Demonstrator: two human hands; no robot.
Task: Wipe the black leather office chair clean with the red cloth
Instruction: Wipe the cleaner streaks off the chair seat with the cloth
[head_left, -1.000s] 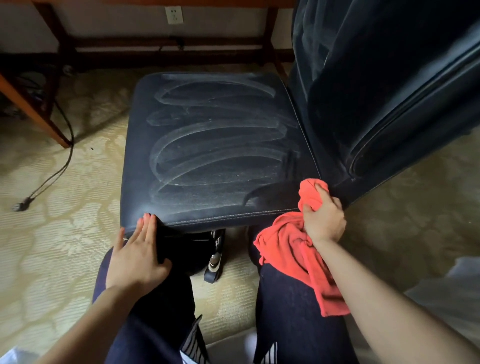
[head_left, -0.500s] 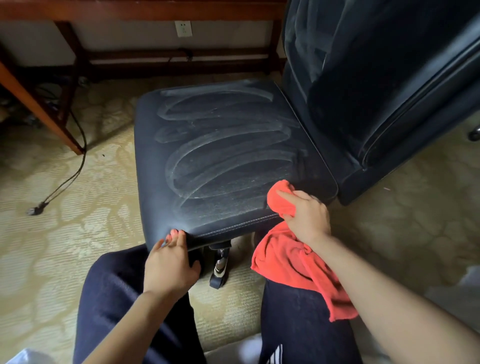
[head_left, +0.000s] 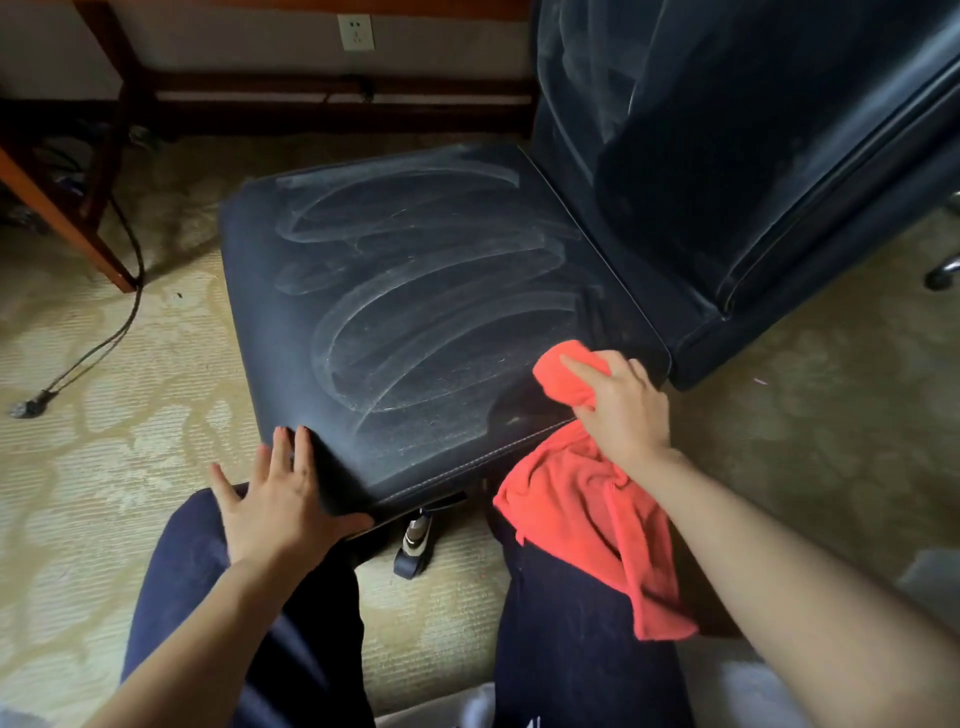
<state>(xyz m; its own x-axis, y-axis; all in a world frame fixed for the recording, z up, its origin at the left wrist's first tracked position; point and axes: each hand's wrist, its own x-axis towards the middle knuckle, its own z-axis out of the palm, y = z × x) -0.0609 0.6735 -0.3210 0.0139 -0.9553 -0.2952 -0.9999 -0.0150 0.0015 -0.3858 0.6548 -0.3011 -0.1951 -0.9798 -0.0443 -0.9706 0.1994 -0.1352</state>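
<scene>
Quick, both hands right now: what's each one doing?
Left hand: open, fingers straight, against the front corner of the chair seat.
Right hand: gripping the red cloth, bunched end on the seat.

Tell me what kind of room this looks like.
Probably a home office or a hotel-style room with a desk corner. Patterned carpet covers the floor, a wooden desk stands by a wall with a socket, and a leather office chair sits beside it.
</scene>
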